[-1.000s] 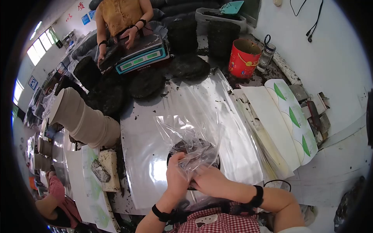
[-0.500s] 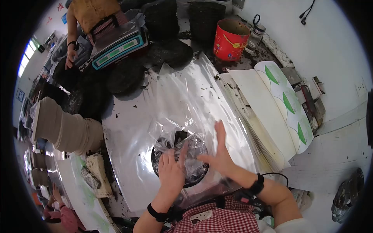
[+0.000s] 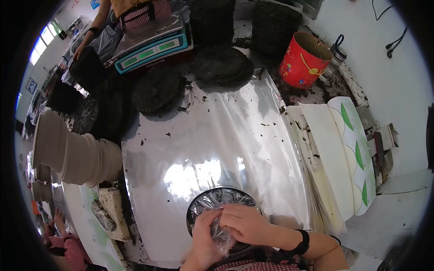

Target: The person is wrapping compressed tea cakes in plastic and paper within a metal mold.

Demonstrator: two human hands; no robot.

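Near the front edge of the shiny metal sheet [image 3: 217,135] lies a round black-rimmed pan or ring [image 3: 192,205], with clear plastic film [image 3: 221,197] bunched inside it. Over its near part, my left hand [image 3: 207,235] is closed on the gathered film. My right hand [image 3: 246,223] meets it from the right, fingers bent and pinching the same film. A crumpled end of the film shows between both hands. What lies under the film is mostly hidden.
Dark round cakes [image 3: 158,90] lie beyond the sheet, beside a digital scale [image 3: 151,49]. A red bucket [image 3: 305,61] stands at back right. Paper sheets [image 3: 325,158] are stacked right; beige round discs [image 3: 74,151] stand left. A co-worker's arm [image 3: 90,36] is at the back.
The film that was spread beyond the pan is now gathered over it. My hands have come together, and my right hand has closed. The view has shifted, with the pan lower in it.
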